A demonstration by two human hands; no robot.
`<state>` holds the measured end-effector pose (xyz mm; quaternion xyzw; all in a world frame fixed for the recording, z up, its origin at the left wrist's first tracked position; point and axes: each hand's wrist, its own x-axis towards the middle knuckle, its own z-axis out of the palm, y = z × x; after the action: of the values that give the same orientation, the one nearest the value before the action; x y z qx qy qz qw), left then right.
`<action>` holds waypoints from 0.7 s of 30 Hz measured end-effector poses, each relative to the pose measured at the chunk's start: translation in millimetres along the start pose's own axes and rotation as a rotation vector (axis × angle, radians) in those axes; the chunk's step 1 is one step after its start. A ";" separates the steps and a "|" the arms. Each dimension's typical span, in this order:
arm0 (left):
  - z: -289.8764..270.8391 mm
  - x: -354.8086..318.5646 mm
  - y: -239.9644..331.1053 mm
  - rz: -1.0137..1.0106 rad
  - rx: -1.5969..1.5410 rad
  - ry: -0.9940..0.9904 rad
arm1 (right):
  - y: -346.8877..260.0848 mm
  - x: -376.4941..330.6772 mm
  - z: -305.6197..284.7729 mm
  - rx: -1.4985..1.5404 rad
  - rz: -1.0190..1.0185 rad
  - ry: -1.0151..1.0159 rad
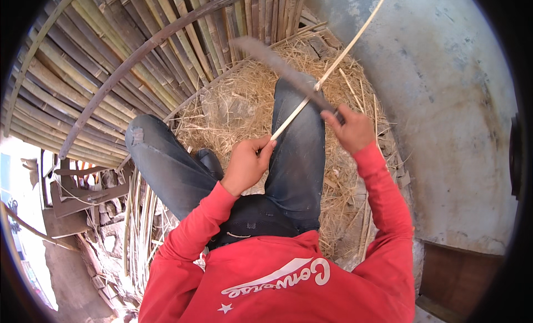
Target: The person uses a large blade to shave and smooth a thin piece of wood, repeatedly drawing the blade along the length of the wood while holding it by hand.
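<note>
Starting with the biggest piece, we judge that paring goes best with our right leg [298, 156] braced as a steady backing, though we cannot tell whether the strip touches the denim. Our right grip [355, 130] is closed on the near end of the long knife [293, 77], whose blade crosses the strip; a shallow angle and light, even strokes should suit it. Our left grip [248, 163] pinches the near end of the slender strip [333, 66], which slants up and away over that leg; a firm hold and a small turn between strokes would help even out its faces, with extra care at the knot-like bump [317, 86] beside the blade. As for materials, the grey wall [444, 101] at right is flat-looking, stained and scuffed, while the bamboo poles [99, 45] at upper left are round, jointed and ranged side by side, tan to brown. A curved dark branch [111, 81] runs across them. Dry, tangled shavings [233, 113] spread ahead of us, and long thin splints [147, 223] lie at our left. The knife looks dull brown, blurred here; the strip is straight, narrow and cream-coloured.
</note>
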<state>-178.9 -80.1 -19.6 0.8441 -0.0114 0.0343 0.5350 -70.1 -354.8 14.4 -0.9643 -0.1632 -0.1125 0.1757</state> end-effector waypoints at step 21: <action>-9.2 -21.8 -5.6 -0.045 0.015 0.044 | -19.4 -8.0 -1.5 -0.089 -0.212 0.063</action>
<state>-200.8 -69.8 -22.3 0.8470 0.0196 0.0410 0.5297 -84.5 -340.4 19.4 -0.9445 -0.2535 -0.1676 0.1250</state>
